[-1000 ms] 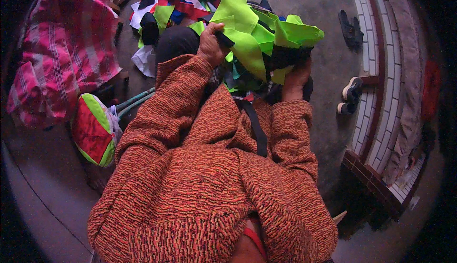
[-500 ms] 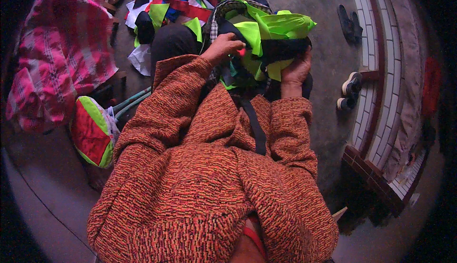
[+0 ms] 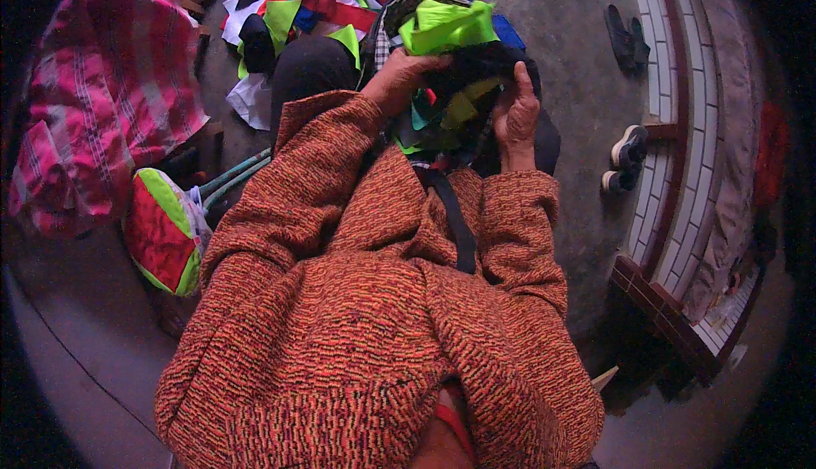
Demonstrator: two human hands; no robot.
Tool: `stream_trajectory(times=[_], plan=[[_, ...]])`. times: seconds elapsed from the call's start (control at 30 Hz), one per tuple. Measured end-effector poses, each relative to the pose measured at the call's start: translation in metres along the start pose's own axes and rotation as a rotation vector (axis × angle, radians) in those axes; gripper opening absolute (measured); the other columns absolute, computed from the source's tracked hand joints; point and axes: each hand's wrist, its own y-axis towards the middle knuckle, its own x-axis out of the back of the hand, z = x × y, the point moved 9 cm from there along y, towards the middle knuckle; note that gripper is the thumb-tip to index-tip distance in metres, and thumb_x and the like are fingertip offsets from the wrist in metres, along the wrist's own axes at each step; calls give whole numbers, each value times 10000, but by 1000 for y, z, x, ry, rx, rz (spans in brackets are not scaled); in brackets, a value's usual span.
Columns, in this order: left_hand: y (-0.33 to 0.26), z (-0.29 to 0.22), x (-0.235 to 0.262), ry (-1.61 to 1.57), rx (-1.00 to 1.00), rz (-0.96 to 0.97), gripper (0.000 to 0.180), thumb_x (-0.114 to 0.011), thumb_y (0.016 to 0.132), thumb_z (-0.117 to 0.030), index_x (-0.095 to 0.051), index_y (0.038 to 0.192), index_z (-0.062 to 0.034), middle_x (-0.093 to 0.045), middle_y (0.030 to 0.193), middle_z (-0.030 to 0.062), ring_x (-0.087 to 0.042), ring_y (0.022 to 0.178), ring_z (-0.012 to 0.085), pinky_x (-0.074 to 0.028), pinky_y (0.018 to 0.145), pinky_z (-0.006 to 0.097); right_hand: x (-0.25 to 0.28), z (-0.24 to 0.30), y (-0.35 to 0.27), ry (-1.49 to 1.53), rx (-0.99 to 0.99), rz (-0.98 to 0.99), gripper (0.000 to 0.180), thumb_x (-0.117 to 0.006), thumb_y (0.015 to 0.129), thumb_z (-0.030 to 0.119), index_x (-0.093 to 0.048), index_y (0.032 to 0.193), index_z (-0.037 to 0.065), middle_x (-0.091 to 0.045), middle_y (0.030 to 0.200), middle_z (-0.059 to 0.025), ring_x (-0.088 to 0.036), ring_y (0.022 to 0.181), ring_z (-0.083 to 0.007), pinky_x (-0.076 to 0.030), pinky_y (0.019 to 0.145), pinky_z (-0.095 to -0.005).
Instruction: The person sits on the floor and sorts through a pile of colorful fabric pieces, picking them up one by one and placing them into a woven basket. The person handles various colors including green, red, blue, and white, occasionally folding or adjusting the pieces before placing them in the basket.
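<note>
A seated person in an orange-flecked coat handles black cloth, bundled between the knees. The left hand reaches the cloth's left edge, fingertips lost in the dark fabric, so whether its grip pinches cannot be told. The right hand stands at the cloth's right edge, one digit raised; its grip, too, cannot be read. A lime-green fabric piece lies just beyond the black cloth, a blue scrap beyond its right end. Farther off to its left, multicoloured scraps heap on the floor; well to its right sit dark, pale-soled shoes.
</note>
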Motion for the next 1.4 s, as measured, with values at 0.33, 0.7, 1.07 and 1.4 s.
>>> stream_trajectory(times=[0.33,0.7,1.07,1.4], plan=[[0,11,24,-126,118,-186,432,-603,801,-349,-538,1058,-7,-589,950,62,-558,819,158,-440,731,297,47,12,17,38,229,-183,312,-563,816,261,-563,1033,37,-587,1039,-77,-532,969,-225,-386,892,-401],[11,15,61,70,-14,-329,487,-620,777,-393,-555,1068,-7,-574,988,59,-522,866,148,-401,772,284,4,28,-3,103,81,-21,383,-503,815,322,-553,998,-11,-599,903,-124,-555,770,-229,-440,808,-347],[-5,-19,18,163,-132,-174,345,-695,711,-182,-590,982,5,-616,915,63,-570,835,149,-457,742,281,7,13,-8,144,26,-103,311,-547,805,275,-531,1026,56,-586,970,-83,-579,850,-239,-470,795,-380],[20,28,84,710,53,-431,667,-679,668,-116,-353,1236,11,-568,1027,131,-566,839,205,-481,667,304,16,-12,11,-1188,22,-30,459,-660,722,277,-565,1073,-2,-619,980,-137,-597,879,-212,-453,778,-318]])
